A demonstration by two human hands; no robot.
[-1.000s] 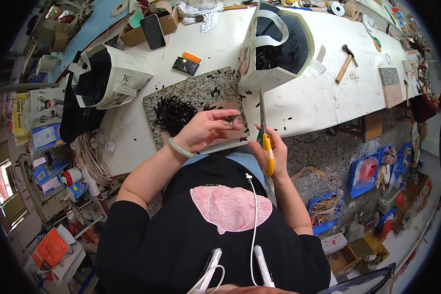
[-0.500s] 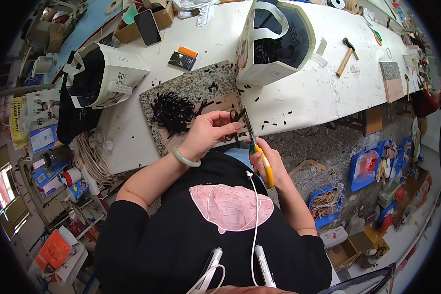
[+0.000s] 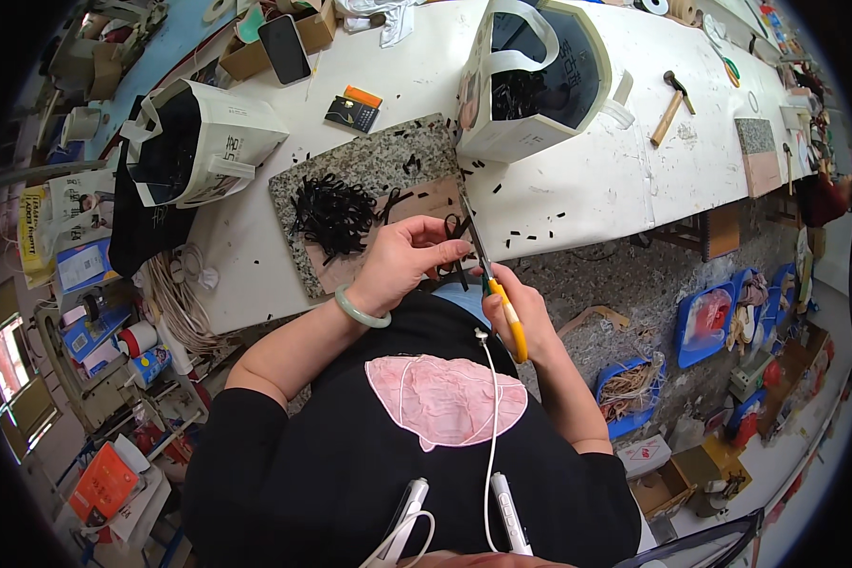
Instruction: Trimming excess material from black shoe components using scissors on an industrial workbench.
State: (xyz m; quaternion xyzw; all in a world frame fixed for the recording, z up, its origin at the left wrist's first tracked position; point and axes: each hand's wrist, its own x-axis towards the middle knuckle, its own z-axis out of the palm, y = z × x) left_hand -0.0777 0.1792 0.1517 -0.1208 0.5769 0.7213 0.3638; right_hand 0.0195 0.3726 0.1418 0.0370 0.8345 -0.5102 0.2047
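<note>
Between the thumb and fingers of my left hand [image 3: 410, 257] is a looped black strip [image 3: 455, 228], pinched at the table's near edge. My right hand [image 3: 519, 312] grips scissors [image 3: 507, 317] with yellow and green handles. Their blades point away from me, close beside the strip; whether they touch it I cannot tell. A heap of black looped strips [image 3: 329, 213] lies left of my left hand, on a speckled stone slab [image 3: 379, 156] partly covered by a tan sheet [image 3: 426, 201]. Small black offcuts are scattered over the slab and the white table.
White bags stand on the table, one [image 3: 232, 142] at the left and one [image 3: 530, 140] holding black pieces at the back. A hammer [image 3: 670, 112] lies at the right, a phone [image 3: 284, 49] at the far left. Blue bins [image 3: 705, 327] stand on the floor at right.
Both hands stay in almost the same place. The scissors have shifted very slightly, and the strip in my left hand has moved a little.
</note>
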